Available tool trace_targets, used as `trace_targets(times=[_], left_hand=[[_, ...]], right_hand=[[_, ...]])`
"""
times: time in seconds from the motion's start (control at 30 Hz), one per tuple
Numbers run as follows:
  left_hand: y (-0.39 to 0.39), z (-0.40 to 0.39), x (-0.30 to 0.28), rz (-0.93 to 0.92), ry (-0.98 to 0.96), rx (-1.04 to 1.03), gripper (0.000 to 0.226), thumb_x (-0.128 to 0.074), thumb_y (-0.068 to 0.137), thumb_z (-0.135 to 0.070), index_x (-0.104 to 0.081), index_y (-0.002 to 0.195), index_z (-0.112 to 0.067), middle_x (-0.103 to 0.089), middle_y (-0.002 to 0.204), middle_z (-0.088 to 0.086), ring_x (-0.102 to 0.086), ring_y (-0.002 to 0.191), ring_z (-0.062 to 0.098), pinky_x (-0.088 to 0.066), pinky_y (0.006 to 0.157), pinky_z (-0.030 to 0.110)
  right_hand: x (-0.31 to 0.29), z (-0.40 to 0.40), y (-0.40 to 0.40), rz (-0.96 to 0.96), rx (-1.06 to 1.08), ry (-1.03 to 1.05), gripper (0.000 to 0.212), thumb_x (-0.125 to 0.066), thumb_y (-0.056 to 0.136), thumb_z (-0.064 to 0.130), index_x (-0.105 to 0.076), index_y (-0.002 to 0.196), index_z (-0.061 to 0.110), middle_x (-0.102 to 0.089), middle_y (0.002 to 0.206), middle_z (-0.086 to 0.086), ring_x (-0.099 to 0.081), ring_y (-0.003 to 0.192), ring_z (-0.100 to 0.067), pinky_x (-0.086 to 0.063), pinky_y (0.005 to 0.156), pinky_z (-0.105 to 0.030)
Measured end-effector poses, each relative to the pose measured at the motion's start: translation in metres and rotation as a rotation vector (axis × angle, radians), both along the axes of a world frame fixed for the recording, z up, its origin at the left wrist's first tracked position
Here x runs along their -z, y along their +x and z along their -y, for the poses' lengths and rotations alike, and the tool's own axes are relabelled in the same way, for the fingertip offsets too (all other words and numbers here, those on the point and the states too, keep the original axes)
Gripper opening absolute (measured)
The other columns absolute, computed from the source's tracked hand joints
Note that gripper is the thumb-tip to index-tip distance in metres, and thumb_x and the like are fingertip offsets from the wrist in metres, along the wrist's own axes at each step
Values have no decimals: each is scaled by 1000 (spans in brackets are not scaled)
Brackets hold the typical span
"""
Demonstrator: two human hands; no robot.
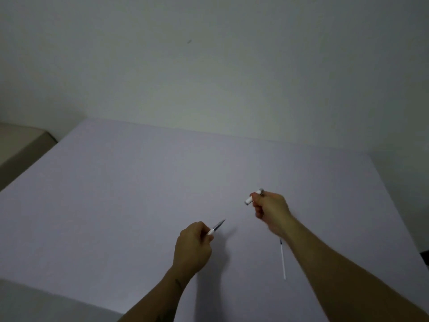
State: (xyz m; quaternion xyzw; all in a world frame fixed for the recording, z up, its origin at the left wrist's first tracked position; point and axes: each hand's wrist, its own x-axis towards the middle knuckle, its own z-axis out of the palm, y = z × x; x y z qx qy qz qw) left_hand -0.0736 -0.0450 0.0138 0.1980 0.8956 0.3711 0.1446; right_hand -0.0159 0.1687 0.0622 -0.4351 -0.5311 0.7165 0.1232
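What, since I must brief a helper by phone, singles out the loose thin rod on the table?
Start at the pale lilac table, then find the right hand. Just nearer the person, beside the forearm, lies a thin white rod with a dark far end. Unlike the stubby white piece there and the pointed piece in the left hand, it is slender and lies free.
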Motion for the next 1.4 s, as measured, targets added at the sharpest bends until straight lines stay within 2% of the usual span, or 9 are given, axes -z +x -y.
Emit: trace_targets(times=[0.1,0.3,0.37,0.47,0.6,0.7,1.13,1.27,1.4], left_hand=[[2,-3,0,24,30,-16,14,-66,84,-21,-59,74,-26,-61,67,-10,-57,61,6,-39,51,18],[1,-18,-4,52,96,-30,13,-60,88,-21,-62,78,-27,-61,62,-7,-56,55,7,-43,51,21],[2,-19,-1,62,101,-33,13,-58,90,-19,-64,81,-26,-64,65,-7,-59,58,9,-51,53,27],[6,-20,3,80,88,-28,14,-54,92,-17,-66,90,-23,-69,75,-4,-64,67,12,-58,65,32],[12,-18,8,107,67,-26,14,-52,94,-16,-64,94,-22,-70,80,0,-65,69,13,-59,66,31],[14,-15,8,134,68,-29,13,-51,94,-16,-64,92,-20,-70,79,1,-65,68,14,-58,64,30],[16,-5,5,188,71,-9,12,-56,91,-15,-62,88,-25,-68,75,-3,-63,64,12,-49,56,21],[18,-10,0,200,94,-11,13,-59,90,-15,-61,86,-27,-64,69,-5,-58,58,9,-45,54,18],[21,-16,-3,192,118,-27,8,-64,88,-16,-62,87,-24,-62,70,-7,-58,60,7,-42,56,14]], right_hand=[[-3,-24,8,107,-178,42,11,-66,87,4,-72,84,-4,-54,61,-6,-44,50,-13,-40,49,-25],[35,5,18,299,-315,218,9,-67,79,-1,-71,73,6,-66,67,-16,-56,52,-19,-45,49,-26],[50,17,25,396,-363,365,10,-70,74,6,-69,82,13,-69,77,-13,-62,59,-20,-46,51,-22],[64,30,34,501,-463,547,21,-73,76,14,-58,90,20,-61,83,0,-57,61,-7,-37,40,-11],[76,37,38,574,-529,639,20,-66,77,12,-52,90,18,-61,90,-5,-57,74,-22,-38,55,-24],[80,38,40,607,-566,701,18,-63,78,14,-48,89,18,-53,85,-1,-51,71,-21,-31,50,-25],[80,33,45,622,-579,670,17,-62,84,23,-50,91,13,-54,88,-2,-54,75,-20,-41,62,-27],[66,24,47,630,-554,649,21,-62,84,22,-58,104,17,-54,97,-1,-56,82,-19,-43,68,-25],[45,26,42,464,-431,557,20,-63,81,14,-68,100,20,-66,94,-2,-65,83,-21,-52,70,-27]])
